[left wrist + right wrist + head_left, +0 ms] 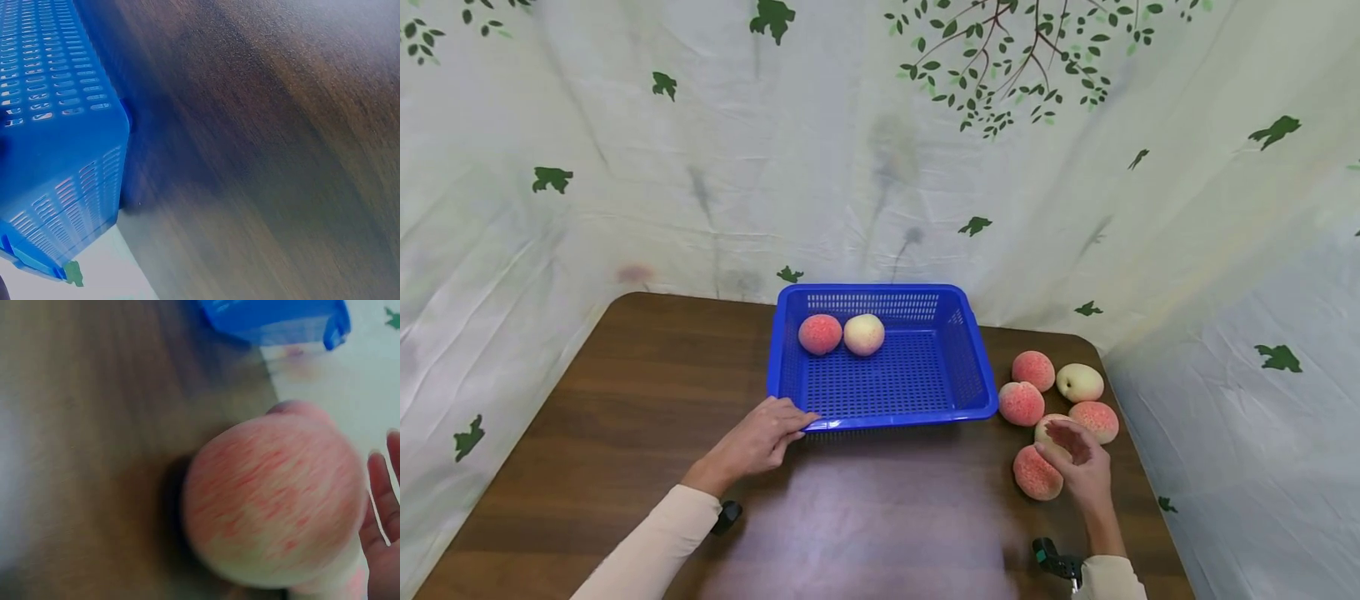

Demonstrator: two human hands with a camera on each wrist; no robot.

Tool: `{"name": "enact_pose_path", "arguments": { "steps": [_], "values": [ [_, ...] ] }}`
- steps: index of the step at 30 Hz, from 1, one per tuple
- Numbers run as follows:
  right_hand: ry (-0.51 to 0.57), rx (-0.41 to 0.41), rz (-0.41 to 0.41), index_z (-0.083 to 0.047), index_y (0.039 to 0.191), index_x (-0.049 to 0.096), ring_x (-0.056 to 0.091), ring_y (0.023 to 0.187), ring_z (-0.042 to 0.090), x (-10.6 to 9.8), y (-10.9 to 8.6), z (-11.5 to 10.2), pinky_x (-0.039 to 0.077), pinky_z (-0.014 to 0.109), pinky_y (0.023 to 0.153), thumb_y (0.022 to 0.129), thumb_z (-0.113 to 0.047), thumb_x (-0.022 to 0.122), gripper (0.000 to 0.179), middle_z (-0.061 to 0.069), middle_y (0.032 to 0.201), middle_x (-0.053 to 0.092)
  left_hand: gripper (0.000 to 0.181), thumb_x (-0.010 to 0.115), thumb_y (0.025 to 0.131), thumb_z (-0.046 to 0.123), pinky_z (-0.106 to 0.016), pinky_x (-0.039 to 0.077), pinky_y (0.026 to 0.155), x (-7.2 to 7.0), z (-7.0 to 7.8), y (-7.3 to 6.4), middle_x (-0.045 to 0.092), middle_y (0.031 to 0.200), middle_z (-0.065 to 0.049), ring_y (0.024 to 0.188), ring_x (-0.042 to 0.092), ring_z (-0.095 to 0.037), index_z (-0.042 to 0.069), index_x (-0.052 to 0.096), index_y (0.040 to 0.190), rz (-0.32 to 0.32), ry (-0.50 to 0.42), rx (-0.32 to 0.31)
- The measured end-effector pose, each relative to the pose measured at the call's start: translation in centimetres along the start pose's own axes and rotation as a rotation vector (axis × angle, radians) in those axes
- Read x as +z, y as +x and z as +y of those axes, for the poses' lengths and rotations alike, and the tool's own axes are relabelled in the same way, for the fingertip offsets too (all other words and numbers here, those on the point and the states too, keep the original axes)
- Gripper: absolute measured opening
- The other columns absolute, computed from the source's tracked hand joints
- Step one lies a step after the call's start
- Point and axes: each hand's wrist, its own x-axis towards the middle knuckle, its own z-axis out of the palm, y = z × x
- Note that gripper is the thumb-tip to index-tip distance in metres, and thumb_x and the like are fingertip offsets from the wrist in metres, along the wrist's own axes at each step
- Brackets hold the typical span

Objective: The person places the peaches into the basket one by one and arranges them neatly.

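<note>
Left hand (766, 435): fingers curled, gripping the near-left rim of the basket (895, 419).
Basket: touching that hand; blue, perforated, a red peach (820, 334) and a cream peach (864, 334) inside.
Six peaches (1021, 404): right of basket, around right hand; reddish or cream.
Right hand (1086, 468): fingers apart, beside one peach (1042, 427); contact unclear.

A blue perforated basket (925, 375) is set open side up on the bench (887, 517), a red peach (820, 334) and a pale peach (864, 334) held within. Six more peaches (1033, 371) are clustered rightward, one partly hidden, seemingly pale.
</note>
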Motion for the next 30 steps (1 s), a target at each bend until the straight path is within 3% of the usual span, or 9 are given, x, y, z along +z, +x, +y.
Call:
{"name": "enact_pose_path", "arguments": {
  "steps": [6,14,22,30],
  "values": [
    [-0.004,-0.003,0.091,0.014,0.11,0.057,0.059,0.097,0.011,-0.4,-1.5,1.7,0.045,0.018,0.078,0.076,0.017,0.07,0.037,0.003,0.099,0.066,0.028,0.071,0.077,-0.002,-0.035,0.042,0.071,0.1,0.1,0.0,0.072,0.09,-0.006,0.08,0.057,-0.018,-0.002,0.072,0.105,0.005,-0.004,0.004],
    [-0.008,-0.056,0.177,0.015,0.11,0.061,0.059,0.094,0.011,0.0,-2.9,2.9,0.043,0.02,0.084,0.072,0.021,0.071,0.039,0.007,0.102,0.066,0.028,0.071,0.075,-0.002,-0.033,0.041,0.07,0.0,0.1,-0.1,0.072,0.091,-0.005,0.081,0.057,-0.018,-0.002,0.072,0.104,0.03,0.0,0.01],
    [-0.103,0.02,0.182,0.006,0.12,0.062,0.055,0.106,0.001,0.5,-3.7,4.3,0.039,0.012,0.089,0.073,0.014,0.075,0.049,0.002,0.12,0.057,0.028,0.071,0.076,-0.002,-0.032,0.04,0.069,0.1,0.1,0.0,0.072,0.091,-0.004,0.079,0.056,-0.018,-0.001,0.072,0.104,0.034,0.001,0.013],
    [-0.074,0.041,0.146,0.007,0.124,0.058,0.047,0.115,0.005,0.9,-3.9,4.6,0.035,0.011,0.093,0.069,0.017,0.076,0.059,0.005,0.126,0.051,0.028,0.071,0.076,-0.002,-0.032,0.041,0.07,0.0,0.1,0.1,0.072,0.091,-0.003,0.081,0.057,-0.017,-0.001,0.072,0.105,0.02,0.003,-0.003]
  ]
}}
